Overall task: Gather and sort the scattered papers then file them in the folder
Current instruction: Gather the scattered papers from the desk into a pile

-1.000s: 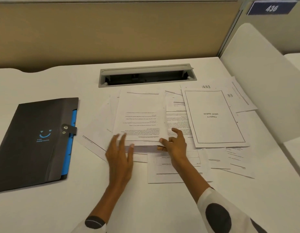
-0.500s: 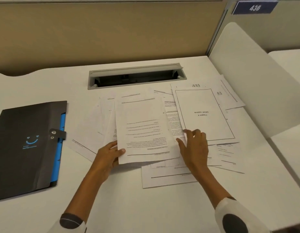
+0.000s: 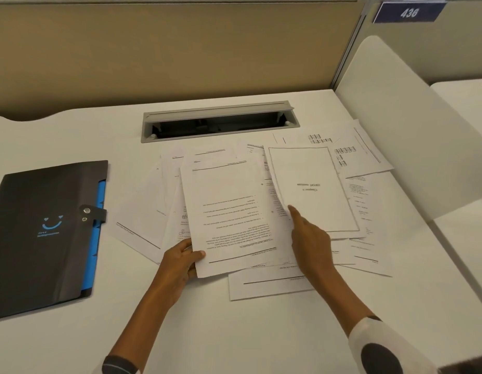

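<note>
Gathering loose pages on a white surface (image 3: 72,333): left hand (image 3: 180,261) pinching the near-left corner of the top printed sheet (image 3: 229,211), thumb over it and fingers (image 3: 192,273) curled beneath, corner lifted off the pile. Right hand (image 3: 311,238) at 3 o'clock of that sheet, nothing gripped, forefinger stretched out and touching the near-left edge of the bordered title page (image 3: 312,187). Scattered papers (image 3: 272,287) fanned in overlapping layers from centre toward 2 o'clock. Dark folder (image 3: 42,228) lying flat at 9 o'clock, well apart from the pile, strap snapped shut, blue edge showing.

Likely trouble: a 1-corner hold letting the sheet sag, crease or drag neighbours out of order; pages near 12 o'clock sliding into the open cable slot (image 3: 218,125); folder needing unsnapping with both hands occupied.

Legible: "436" on the blue plate (image 3: 408,12) at 1 o'clock. Smile logo on the folder, wording beneath too small to read. Page text upside down and mostly blurred; title page possibly "Chapter".
</note>
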A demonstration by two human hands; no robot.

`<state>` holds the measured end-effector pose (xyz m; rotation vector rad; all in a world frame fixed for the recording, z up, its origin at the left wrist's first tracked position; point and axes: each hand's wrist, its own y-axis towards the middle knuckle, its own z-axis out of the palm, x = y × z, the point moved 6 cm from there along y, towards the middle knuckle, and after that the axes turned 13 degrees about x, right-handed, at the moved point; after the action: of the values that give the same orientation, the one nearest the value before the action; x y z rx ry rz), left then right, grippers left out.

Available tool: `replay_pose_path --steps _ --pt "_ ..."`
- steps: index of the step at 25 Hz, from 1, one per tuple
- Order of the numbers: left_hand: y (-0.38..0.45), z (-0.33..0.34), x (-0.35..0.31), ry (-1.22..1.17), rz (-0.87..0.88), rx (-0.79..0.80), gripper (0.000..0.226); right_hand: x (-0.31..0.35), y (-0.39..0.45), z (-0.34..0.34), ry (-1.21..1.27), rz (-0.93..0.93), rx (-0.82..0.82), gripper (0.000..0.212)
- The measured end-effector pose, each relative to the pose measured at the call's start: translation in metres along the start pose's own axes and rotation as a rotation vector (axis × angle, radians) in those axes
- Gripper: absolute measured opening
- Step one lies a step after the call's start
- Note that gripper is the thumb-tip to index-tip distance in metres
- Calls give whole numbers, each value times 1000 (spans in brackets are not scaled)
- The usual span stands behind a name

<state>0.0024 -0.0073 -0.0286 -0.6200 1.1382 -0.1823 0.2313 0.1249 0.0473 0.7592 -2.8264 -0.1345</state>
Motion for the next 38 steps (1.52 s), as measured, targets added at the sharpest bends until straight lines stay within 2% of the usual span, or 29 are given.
replay_pose_path --steps 2,5,8,10,11,13,14,15,16,18,19,21,24,26,29,31,34,38 --pt "2 7 0 -2 1 8 28 33 -8 -4 25 -128 -14 73" --pt "5 16 -1 -54 9 -11 11 82 -25 3 113 -324 64 73" --pt "6 14 0 -78 -22 -92 25 121 -38 21 221 -467 327 70" --pt "5 13 0 -46 -6 -76 29 132 -41 27 455 -433 576 57" --pt "3 10 -2 -3 30 -61 23 131 -39 24 607 -383 594 51" --pt "-4 -2 -7 42 83 -93 19 107 -25 9 873 -178 396 42" --pt "-7 -12 -10 29 93 -120 22 83 -18 4 891 -40 269 39" --pt "-10 -24 -13 13 102 -142 23 58 -12 1 775 97 194 41" --pt "-13 -36 -16 -2 110 -168 22 34 -7 3 544 234 211 49" --pt "-18 -60 -18 -34 111 -214 23 -7 -9 17 81 498 445 76" --pt "-20 -70 -17 -55 108 -233 24 -19 -12 21 -8 589 556 89" --pt "-23 -78 -13 -88 95 -250 26 -30 -14 27 37 688 638 105" --pt "-23 -74 -6 -82 50 -230 29 -34 -8 31 192 716 610 110" --pt "-24 -70 -3 -73 30 -208 30 -41 -5 31 324 711 523 96" --pt "-24 -67 -2 -73 9 -171 33 -55 -5 25 541 630 348 42" --pt "-24 -61 -4 -47 9 -122 40 -60 -4 27 768 579 305 21" --pt "-24 -44 -8 19 41 -60 46 -53 -6 41 1120 610 337 20" --pt "-19 -24 -16 143 108 -24 45 -33 -7 55 1377 604 409 10"
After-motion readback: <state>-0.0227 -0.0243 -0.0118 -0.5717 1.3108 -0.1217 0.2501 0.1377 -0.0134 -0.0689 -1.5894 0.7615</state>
